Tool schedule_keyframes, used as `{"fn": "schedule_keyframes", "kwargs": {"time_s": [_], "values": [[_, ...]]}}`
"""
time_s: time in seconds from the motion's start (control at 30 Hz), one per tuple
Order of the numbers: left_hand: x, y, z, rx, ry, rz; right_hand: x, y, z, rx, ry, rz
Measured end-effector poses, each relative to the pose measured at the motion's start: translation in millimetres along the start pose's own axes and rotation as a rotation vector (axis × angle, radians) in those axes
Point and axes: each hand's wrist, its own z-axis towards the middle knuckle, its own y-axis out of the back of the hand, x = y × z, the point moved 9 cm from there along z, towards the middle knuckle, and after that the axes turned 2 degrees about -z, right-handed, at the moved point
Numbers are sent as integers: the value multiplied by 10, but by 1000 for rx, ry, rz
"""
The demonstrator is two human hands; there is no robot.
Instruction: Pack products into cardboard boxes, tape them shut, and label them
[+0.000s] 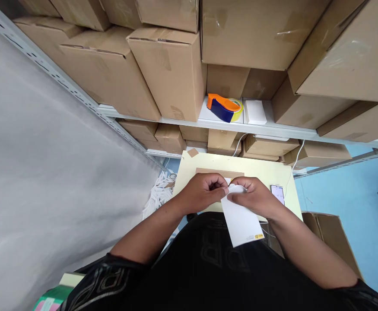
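A white paper sheet (242, 224), perhaps a label or a flat envelope, hangs tilted in front of my chest, with a small yellow and black mark at its lower corner. My right hand (256, 196) grips its upper part, thumb on the near face. At the top left corner, my left hand (204, 190) pinches the same sheet between thumb and forefinger. Both hands' fingertips nearly meet there, so the exact grip is partly hidden. Beneath them a flat brown cardboard piece (204, 171) lies on the pale yellow table (256, 166), mostly covered by my hands.
A phone (277, 194) lies at the table's right, near a white cable (295, 162). On the shelf ahead are an orange and blue tape dispenser (224, 107) and a white stack (255, 112), among cardboard boxes (172, 73). Paper strips (158, 194) heap at left; an open carton (334, 233) stands right.
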Motion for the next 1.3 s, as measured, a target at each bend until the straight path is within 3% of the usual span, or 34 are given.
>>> {"fn": "schedule_keyframes", "kwargs": {"time_s": [0.2,0.4,0.7,0.83,1.07,1.17,1.3], "values": [[165,36,-1,-43,113,-73,-97,115,37,-93,-18,32],[128,-59,10,101,97,-47,-110,-12,-4,62,10,-40],[425,-262,-10,192,287,-473,-125,-66,-46,147,-5,23],[506,-305,-37,186,359,-536,-154,-68,-65,167,-13,28],[579,-333,-60,187,368,-589,-154,-55,-37,184,25,-7],[598,-301,-43,148,325,-615,-98,46,-15,21,170,-148],[579,-190,-15,19,238,-579,195,302,-287,-538,584,-464]]}}
